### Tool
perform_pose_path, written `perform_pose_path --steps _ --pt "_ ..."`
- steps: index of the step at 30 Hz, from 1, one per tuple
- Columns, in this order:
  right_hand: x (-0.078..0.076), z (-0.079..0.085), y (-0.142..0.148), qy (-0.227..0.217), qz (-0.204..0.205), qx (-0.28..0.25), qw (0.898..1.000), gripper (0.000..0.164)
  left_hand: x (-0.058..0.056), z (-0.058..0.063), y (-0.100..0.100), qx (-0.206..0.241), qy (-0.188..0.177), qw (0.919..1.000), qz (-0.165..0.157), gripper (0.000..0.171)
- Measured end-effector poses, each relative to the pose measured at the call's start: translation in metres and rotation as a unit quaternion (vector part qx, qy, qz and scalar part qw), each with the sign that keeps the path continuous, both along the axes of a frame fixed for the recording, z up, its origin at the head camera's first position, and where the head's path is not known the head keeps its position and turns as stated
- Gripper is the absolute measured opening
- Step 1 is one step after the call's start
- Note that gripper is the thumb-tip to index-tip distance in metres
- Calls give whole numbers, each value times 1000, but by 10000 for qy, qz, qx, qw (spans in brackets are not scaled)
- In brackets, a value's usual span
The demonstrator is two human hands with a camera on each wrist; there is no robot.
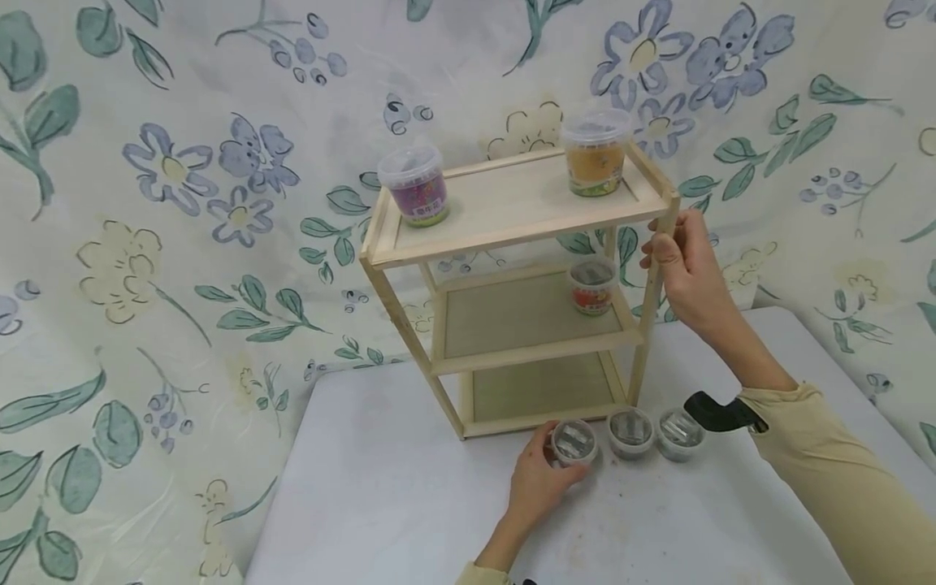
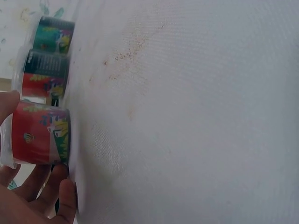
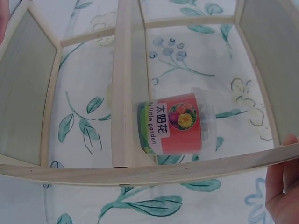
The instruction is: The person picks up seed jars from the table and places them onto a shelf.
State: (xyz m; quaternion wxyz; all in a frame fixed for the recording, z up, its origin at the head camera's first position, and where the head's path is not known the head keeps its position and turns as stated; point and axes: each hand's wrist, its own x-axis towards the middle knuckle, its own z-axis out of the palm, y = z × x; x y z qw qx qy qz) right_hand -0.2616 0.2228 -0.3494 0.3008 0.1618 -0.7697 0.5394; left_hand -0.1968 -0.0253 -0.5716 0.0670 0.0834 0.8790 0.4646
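Note:
My left hand (image 1: 537, 481) holds a small clear-lidded plastic tub (image 1: 574, 441) at the table's surface, fingers and thumb around its sides. In the left wrist view this tub shows a red label (image 2: 39, 133). My right hand (image 1: 691, 264) grips the right front post (image 1: 649, 325) of a three-tier wooden shelf (image 1: 504, 203), near its top. A purple-labelled tub (image 1: 418, 191) and an orange-labelled tub (image 1: 595, 162) stand on the top tier. On the middle tier sits a red-labelled tub (image 3: 175, 125) with flowers pictured on it.
Two more lidded tubs, one nearer (image 1: 630, 432) and one farther right (image 1: 680, 435), stand on the table in front of the shelf. The white tabletop (image 1: 387, 487) extends left and forward. Behind the shelf hangs a floral cloth (image 1: 241, 187).

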Motion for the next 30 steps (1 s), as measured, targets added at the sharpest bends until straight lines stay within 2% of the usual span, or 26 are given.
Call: perform_pose_path --steps 6,15,22,30 --pt "3 0 -4 -24 -30 -44 10000 36 4 1 -6 35 76 9999 -81 77" --pt "9 0 -5 -30 -48 -166 9998 34 12 9 -16 6 203 9997 -140 75" --pt "8 1 -5 -144 -61 -59 9999 33 11 17 -20 -3 416 9990 -150 77" --pt "7 1 -5 -41 -98 4 9999 35 10 25 -21 -7 519 9985 -156 80"
